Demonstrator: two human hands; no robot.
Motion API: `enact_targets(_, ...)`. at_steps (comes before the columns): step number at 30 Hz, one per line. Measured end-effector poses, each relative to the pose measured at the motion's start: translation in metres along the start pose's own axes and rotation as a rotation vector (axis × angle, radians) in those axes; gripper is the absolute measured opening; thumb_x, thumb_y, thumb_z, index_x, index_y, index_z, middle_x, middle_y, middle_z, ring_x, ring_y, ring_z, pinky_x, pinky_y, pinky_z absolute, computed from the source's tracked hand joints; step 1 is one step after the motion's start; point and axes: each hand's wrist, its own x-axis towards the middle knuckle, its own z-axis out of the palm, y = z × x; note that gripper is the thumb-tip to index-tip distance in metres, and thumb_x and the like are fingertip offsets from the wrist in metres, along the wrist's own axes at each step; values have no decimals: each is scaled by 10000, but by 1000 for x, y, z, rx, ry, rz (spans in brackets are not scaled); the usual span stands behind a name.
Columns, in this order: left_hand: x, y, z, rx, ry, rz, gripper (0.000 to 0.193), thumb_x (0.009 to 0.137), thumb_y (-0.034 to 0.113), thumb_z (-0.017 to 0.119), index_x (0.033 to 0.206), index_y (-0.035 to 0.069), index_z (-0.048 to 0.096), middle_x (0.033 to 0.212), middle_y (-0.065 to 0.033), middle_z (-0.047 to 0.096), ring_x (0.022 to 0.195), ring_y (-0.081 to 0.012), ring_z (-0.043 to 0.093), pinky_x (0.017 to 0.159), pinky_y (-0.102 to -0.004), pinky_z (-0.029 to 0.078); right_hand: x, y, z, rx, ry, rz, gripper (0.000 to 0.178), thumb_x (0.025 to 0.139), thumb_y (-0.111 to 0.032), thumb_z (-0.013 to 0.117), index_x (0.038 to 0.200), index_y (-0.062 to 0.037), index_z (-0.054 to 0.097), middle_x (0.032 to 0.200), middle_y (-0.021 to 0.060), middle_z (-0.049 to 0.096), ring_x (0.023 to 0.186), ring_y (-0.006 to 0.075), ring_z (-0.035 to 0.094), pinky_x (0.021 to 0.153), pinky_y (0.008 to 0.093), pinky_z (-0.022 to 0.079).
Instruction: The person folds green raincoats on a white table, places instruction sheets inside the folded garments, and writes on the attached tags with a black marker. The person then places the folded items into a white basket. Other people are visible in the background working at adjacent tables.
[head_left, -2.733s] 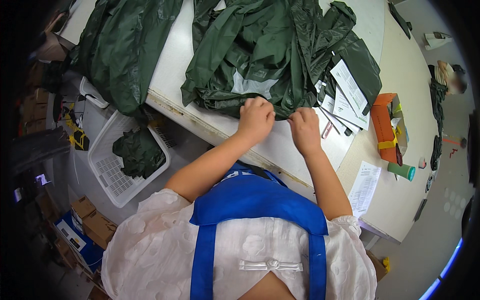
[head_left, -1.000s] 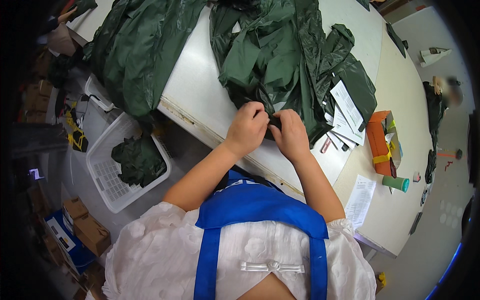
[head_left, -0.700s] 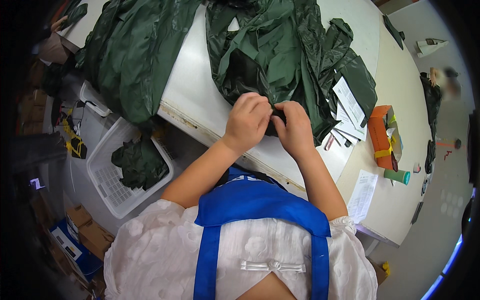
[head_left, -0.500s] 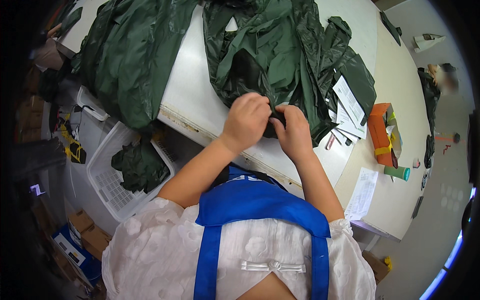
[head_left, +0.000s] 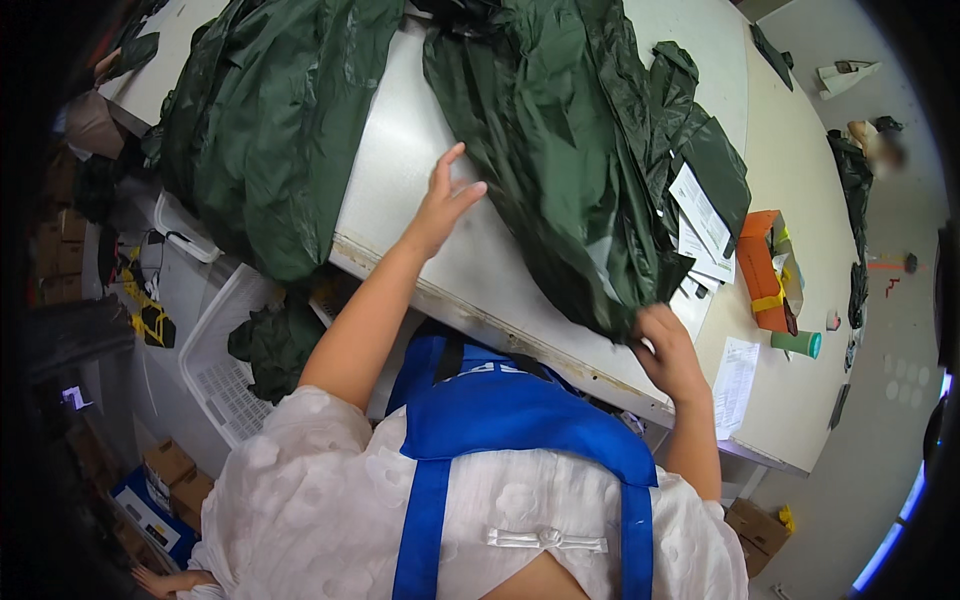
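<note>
A dark green, shiny piece of fabric (head_left: pixel 560 130) lies stretched over the white table, its lower end reaching the near edge. My right hand (head_left: pixel 672 352) is closed on the corner of this fabric, to the right of my apron. My left hand (head_left: pixel 447 207) is off the cloth, with fingers spread, just left of its edge and above the tabletop. A second heap of green fabric (head_left: pixel 280 130) hangs over the table edge further left. Whether the held piece is a finished garment cannot be seen.
Papers (head_left: pixel 702 215), an orange box (head_left: pixel 765 270) and a green roll (head_left: pixel 796 343) stand right of the fabric. Below the table edge at left is a white plastic basket (head_left: pixel 205 350) with green cloth inside. Another person's hand (head_left: pixel 170 582) shows at the lower left.
My hands were together on the fabric's edge. Now the left has let go and moved up and left; the right has pulled the corner down and right, straightening the bunched cloth.
</note>
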Motion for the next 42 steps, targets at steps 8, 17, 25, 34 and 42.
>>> enact_targets(8, 69, -11, 27, 182, 212, -281, 1015, 749, 380, 731, 1452, 147, 38, 1460, -179, 58, 1326, -365, 219, 1046, -432, 322, -121, 80, 37, -404, -644, 409, 82, 717, -77, 571, 773, -71, 629, 842, 111, 624, 875, 312, 593, 740, 391, 486)
enact_targets(17, 13, -13, 39, 259, 13, 132, 495, 802, 201, 573, 1235, -1, 444, 1069, -260, 598, 982, -395, 587, 850, -414, 460, 35, 42, -15, 204, 44, 534, 302, 824, -214, 646, 1033, -5, 581, 933, 146, 651, 895, 260, 641, 775, 355, 496)
enact_targets(25, -65, 37, 57, 606, -485, 387, 505, 735, 179, 616, 1207, 35, 508, 1145, -170, 572, 1039, -324, 559, 904, -384, 436, 163, 10, 53, 1285, 177, 235, 549, 780, 71, 611, 1296, -13, 444, 1040, 64, 565, 958, 119, 535, 864, 253, 433)
enact_targets(34, -58, 104, 48, -453, 150, 56, 775, 740, 114, 666, 1412, 63, 282, 1346, -111, 360, 1092, -185, 430, 888, -291, 406, 116, -2, 38, 559, 567, -149, 517, 727, 91, 615, 1222, -31, 528, 884, 77, 564, 805, 173, 566, 733, 271, 464)
enact_targets(42, -36, 143, 54, 113, 20, 101, 409, 762, -45, 658, 1148, 18, 538, 990, -23, 534, 817, -69, 521, 649, -180, 447, 94, 5, 44, 732, 671, -199, 425, 701, 124, 598, 1090, -35, 537, 862, 83, 565, 780, 171, 574, 728, 269, 462)
